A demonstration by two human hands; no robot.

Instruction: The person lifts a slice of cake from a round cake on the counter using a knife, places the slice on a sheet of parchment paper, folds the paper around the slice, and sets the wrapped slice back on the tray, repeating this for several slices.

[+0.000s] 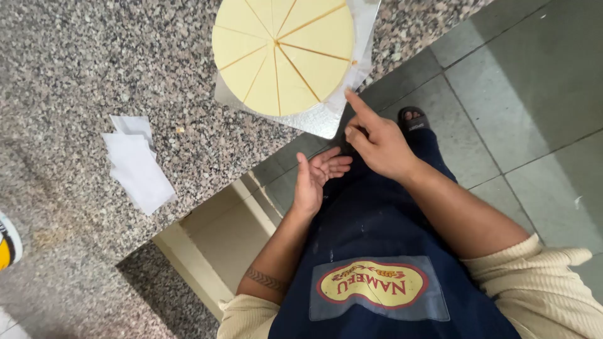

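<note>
— Pale yellow, round and cut into wedges, the flat cake [282, 50] sits on our square silver cake board [314, 119], and our right hand [377, 147] is beside it. How do we hold that hand?

— We have the forefinger stretched out, its tip at the near edge of the board, right where a sheet of thin white paper [361, 63] pokes out from under the cake. The other fingers are curled in loosely. We grasp nothing with it; whether the fingertip truly touches the board or the paper, we cannot tell.

— And our left hand [317, 179]?

— We hold it open, palm up, fingers slack and slightly bent, empty. It hangs off the counter's edge, just beside the right hand and below it, above our dark blue apron [377, 220].

— Where does the cake lie from our hands?

— Up and to the left of the pointing finger, on the speckled grey granite counter [75, 69], with the board's near corner jutting over the edge. The left hand is near that corner but apart from it.

— Anything else on the stone?

— A small stack of white paper squares [138, 166] lies well apart, to the left of the cake.
</note>
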